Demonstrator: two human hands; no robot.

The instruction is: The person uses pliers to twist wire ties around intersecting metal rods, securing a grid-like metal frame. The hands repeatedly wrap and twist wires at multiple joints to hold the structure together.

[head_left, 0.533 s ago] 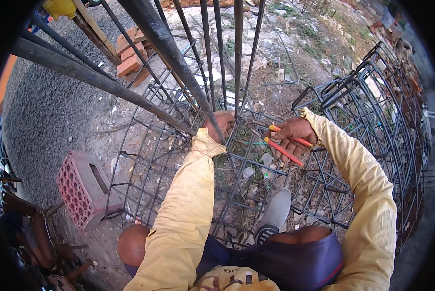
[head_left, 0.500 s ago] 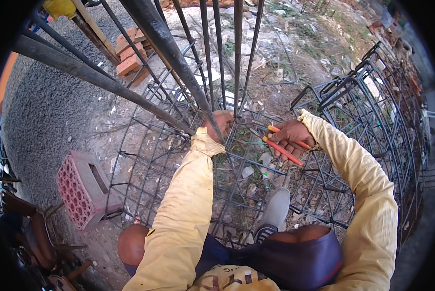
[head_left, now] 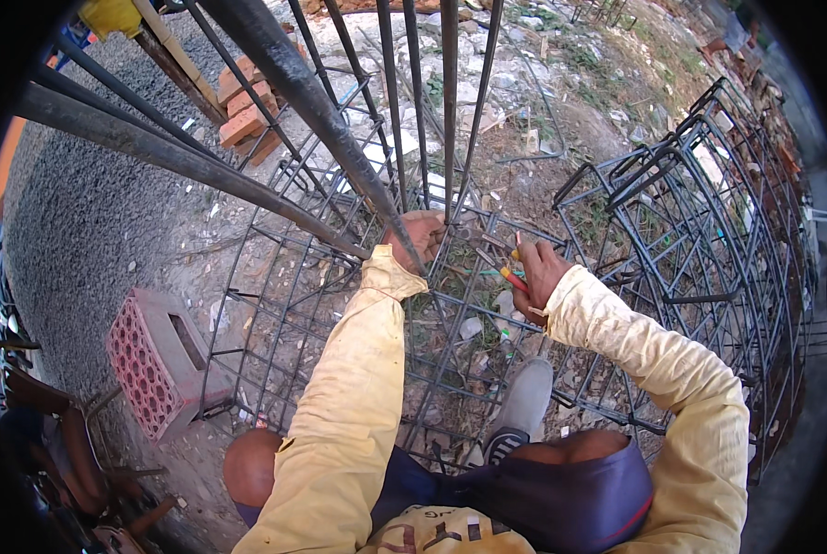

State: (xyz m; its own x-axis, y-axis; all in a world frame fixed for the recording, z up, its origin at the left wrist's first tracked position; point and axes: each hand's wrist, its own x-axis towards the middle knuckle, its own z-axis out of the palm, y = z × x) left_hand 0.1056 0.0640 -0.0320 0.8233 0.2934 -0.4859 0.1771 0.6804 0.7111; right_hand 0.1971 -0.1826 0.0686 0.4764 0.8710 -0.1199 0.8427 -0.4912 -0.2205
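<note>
My right hand is wrapped round the red and yellow handles of a pair of pliers. The metal jaws point left, toward my left hand. That hand is closed at the foot of the upright steel bars, its fingertips against a thin bar; what it pinches is too small to make out. A thick dark bar crosses in front and hides part of it. Below both hands lies a grid of tied reinforcing bars, resting low over the ground.
A pink-red plastic crate stands at the left, near a grey gravel heap. Bricks are stacked behind the bars. Bent steel cages fill the right side. My shoe is on littered ground among the bars.
My right hand has turned and moved slightly left, with the plier handles now more hidden in the fist. The left hand stays in place. The thick bars have shifted slightly left at their upper ends.
</note>
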